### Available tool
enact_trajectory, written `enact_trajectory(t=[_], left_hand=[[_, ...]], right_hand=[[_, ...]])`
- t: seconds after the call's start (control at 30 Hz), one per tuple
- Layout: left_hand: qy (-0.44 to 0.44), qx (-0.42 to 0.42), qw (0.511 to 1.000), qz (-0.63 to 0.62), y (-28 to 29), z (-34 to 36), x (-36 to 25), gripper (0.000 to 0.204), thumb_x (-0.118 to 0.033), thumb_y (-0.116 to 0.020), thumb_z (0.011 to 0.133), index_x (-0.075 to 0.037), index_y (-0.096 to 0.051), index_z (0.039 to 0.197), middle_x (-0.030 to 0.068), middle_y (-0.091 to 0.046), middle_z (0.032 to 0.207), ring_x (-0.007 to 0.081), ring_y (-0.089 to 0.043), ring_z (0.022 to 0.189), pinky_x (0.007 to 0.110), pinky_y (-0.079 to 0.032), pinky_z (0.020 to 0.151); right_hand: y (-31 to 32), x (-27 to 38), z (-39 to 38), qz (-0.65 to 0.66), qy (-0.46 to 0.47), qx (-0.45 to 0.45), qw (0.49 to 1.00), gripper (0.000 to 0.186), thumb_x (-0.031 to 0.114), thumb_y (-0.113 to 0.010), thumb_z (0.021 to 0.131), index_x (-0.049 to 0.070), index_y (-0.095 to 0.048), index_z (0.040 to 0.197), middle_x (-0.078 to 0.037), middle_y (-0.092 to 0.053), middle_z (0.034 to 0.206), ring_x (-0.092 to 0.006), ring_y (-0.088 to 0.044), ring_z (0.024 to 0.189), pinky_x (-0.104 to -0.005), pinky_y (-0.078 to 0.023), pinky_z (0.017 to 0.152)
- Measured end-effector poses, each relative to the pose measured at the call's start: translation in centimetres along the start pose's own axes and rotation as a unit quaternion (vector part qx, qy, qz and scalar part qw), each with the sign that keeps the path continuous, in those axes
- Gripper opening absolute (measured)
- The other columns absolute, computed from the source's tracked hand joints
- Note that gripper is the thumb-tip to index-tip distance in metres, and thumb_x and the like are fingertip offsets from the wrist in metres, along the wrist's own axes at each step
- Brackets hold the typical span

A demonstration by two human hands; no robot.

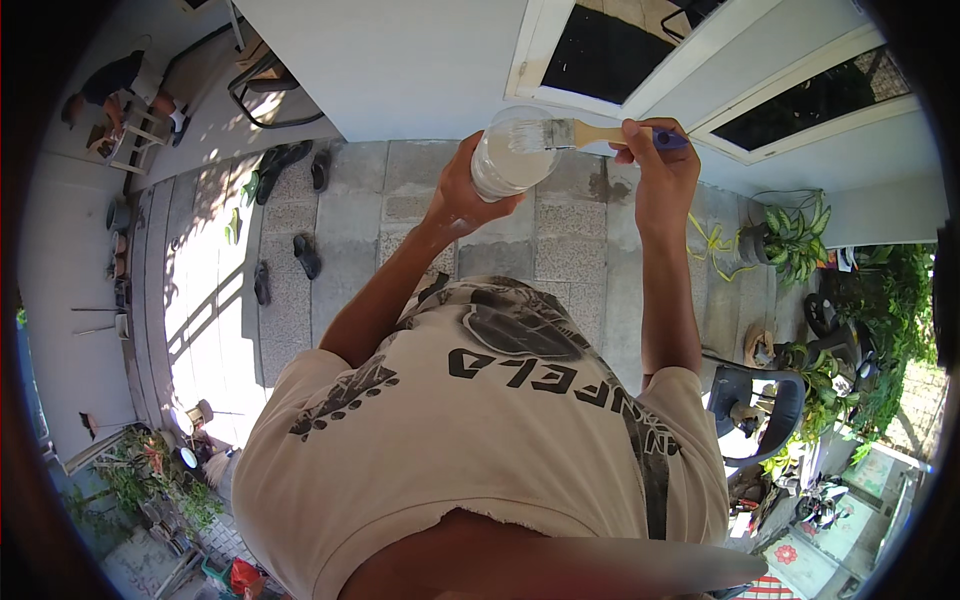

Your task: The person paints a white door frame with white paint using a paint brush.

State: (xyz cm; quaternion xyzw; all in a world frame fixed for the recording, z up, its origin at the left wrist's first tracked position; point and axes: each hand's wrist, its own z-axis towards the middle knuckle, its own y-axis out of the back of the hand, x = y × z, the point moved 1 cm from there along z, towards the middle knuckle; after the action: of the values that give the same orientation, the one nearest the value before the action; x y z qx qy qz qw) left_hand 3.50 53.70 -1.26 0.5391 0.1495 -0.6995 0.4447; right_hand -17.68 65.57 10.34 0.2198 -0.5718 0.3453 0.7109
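My left hand (462, 196) is wrapped round a translucent plastic tub (500, 178) with whitish paint in it, held up in front of my chest. White smears show on that hand near the wrist. Pinched in my right hand (664, 180) is a flat paintbrush (597, 134) with a pale wooden handle, purple at its end. The brush lies nearly level, its whitened bristles over the tub's mouth; I cannot tell whether they touch the rim.
Ahead stands a pale wall (400, 70) with white-framed glass panes (605, 52). Dark shoes (305, 256) lie on the paving at left. A potted plant (795, 238) and a dark chair (775, 420) stand at right. Another person (118, 85) bends over a stool at far left.
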Motion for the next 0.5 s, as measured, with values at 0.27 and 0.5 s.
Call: enact_trajectory(t=[0.27,0.5], left_hand=[[0.000,0.001,1.000,-0.001,-0.1,0.8,1.9,0.088,-0.018,-0.090,0.071,-0.003,-0.043,0.143,0.0176,-0.064,0.126,0.0298,-0.065,0.115,0.042,-0.052,0.099],[-0.024,0.014,1.000,-0.009,0.5,4.2,3.7,0.086,-0.020,-0.090,0.070,-0.004,-0.045,0.142,0.0162,-0.064,0.124,0.0288,-0.066,0.113,0.042,-0.053,0.097]], right_hand=[[-0.5,-0.8,0.6,-0.027,0.053,0.083,0.995,0.018,0.007,-0.079,0.088,0.001,-0.065,0.097,-0.004,-0.068,0.087,-0.0067,-0.061,0.079,-0.0235,-0.048,0.072],[-4.4,1.2,4.5,-0.250,0.262,0.220,0.906,0.020,0.015,-0.084,0.083,0.005,-0.072,0.095,-0.007,-0.069,0.080,-0.0186,-0.064,0.071,-0.0317,-0.049,0.070]])
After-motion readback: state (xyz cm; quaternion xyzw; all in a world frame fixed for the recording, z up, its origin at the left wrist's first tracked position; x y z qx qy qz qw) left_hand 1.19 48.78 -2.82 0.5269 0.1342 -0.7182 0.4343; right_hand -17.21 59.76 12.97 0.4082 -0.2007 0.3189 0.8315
